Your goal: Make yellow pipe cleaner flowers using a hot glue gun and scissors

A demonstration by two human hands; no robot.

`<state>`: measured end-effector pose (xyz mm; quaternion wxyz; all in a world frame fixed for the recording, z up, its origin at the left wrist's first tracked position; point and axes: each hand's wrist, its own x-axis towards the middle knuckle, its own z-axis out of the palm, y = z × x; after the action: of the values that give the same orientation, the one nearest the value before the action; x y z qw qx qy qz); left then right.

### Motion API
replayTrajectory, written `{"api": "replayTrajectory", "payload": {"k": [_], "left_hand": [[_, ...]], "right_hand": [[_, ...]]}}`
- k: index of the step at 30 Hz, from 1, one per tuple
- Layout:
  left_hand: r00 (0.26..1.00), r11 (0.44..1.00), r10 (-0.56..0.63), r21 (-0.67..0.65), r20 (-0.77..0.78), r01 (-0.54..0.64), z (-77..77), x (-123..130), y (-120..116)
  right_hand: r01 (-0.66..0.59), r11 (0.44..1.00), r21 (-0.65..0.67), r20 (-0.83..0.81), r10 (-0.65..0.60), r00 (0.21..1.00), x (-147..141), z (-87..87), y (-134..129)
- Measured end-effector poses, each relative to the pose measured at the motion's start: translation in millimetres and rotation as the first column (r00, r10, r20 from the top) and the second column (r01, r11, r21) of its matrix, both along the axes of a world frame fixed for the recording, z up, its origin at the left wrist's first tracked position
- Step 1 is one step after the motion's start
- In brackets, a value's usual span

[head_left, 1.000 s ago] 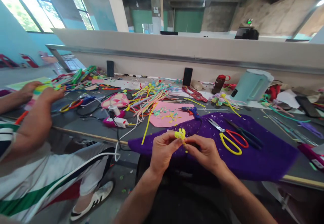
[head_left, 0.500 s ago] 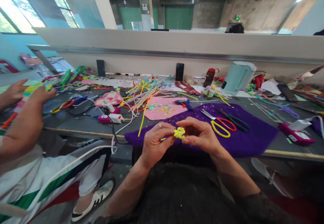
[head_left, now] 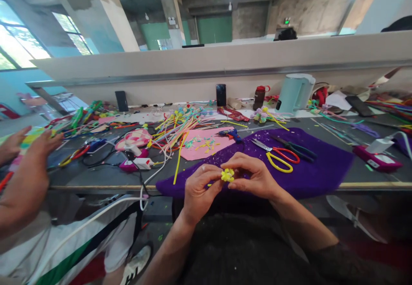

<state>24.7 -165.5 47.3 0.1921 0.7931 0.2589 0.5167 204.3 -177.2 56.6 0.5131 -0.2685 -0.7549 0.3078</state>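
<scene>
A small yellow flower (head_left: 227, 175) is pinched between my two hands, above the near edge of a purple cloth (head_left: 328, 165). My left hand (head_left: 202, 187) grips its left side with thumb and fingertips. On the flower's right side, the thumb and forefinger of my right hand (head_left: 252, 175) close on it. Scissors with red and yellow handles (head_left: 279, 160) lie partly open on the cloth, beside dark-handled pliers (head_left: 298, 149). Yellow and teal snippets are scattered on a pink sheet (head_left: 193, 152), with a blue glue gun (head_left: 232, 135) at its right edge.
A person's hands (head_left: 35, 147) work at the far left. Colourful fuzzy stems (head_left: 180, 124) are heaped behind the pink sheet. Along the back stand a phone (head_left: 221, 95), a brown bottle (head_left: 259, 98) and a mint kettle (head_left: 295, 94). Magenta power strips (head_left: 376, 159) sit at both sides.
The camera view has tilted and shifted slightly. Both my hands still pinch the yellow flower, which has turned a little. The other person's hands have moved slightly.
</scene>
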Motion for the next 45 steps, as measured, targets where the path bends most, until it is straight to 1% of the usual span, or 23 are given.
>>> {"api": "replayTrajectory", "payload": {"k": [3,6,9,13,17,26,31,36,45], "left_hand": [[0.995,0.986,0.081,0.150,-0.055,-0.072,-3.9,0.4,1.3],[0.978,0.937,0.170,0.327,-0.123,-0.122,-7.2,-1.1,2.4],[0.963,0.904,0.209,0.409,-0.169,-0.125,-10.4,-2.7,4.5],[0.957,0.904,0.204,0.414,-0.207,-0.103,-14.5,-3.0,7.6],[0.955,0.913,0.201,0.396,-0.220,-0.101,-17.3,-2.0,8.5],[0.955,0.927,0.218,0.349,-0.203,-0.137,-19.8,2.1,9.6],[0.951,0.921,0.228,0.363,-0.211,-0.140,-13.0,2.8,7.6],[0.949,0.916,0.227,0.378,-0.218,-0.132,-5.0,3.4,5.5],[0.944,0.910,0.252,0.383,-0.215,-0.156,-4.0,6.1,6.7]], "right_hand": [[-0.045,0.999,-0.023,-0.002,0.045,0.999,8.6,-3.3,2.6],[-0.063,0.997,-0.044,-0.015,0.063,0.998,20.5,-7.0,5.2],[-0.035,0.999,-0.031,0.045,0.036,0.998,28.6,-9.8,6.2],[-0.022,0.999,0.038,0.176,0.015,0.984,28.1,-12.3,5.3],[-0.030,0.996,0.088,0.228,0.009,0.974,22.8,-15.4,5.6],[-0.006,0.991,0.135,0.218,-0.024,0.976,16.6,-19.2,10.0],[0.018,0.987,0.161,0.204,-0.051,0.978,14.6,-15.3,9.6],[0.013,0.983,0.182,0.173,-0.045,0.984,14.4,-10.0,8.0],[0.026,0.981,0.193,0.154,-0.057,0.986,13.2,-8.4,9.4]]}}
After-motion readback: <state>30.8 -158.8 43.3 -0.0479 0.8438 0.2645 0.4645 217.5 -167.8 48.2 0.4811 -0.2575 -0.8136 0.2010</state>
